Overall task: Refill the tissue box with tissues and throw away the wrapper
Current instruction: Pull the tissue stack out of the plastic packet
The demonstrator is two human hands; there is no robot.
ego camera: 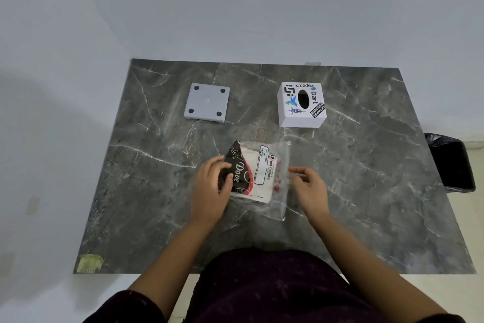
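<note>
At near centre of table (366,165), tissue pack (258,173) lies between our hands, long axis near-far; left hand (212,186) grips left end, right hand (310,186) pinches wrapper's right edge.

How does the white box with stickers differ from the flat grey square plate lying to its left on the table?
The white box is tall and cube-like; the grey plate is thin and flat. The box carries stickers and has a dark oval opening on top; the plate is plain, with four dark round pads near its corners. The box looks white, the plate light grey. Both are square, rest on the marble table at its far side, and neither hand touches them.
</note>
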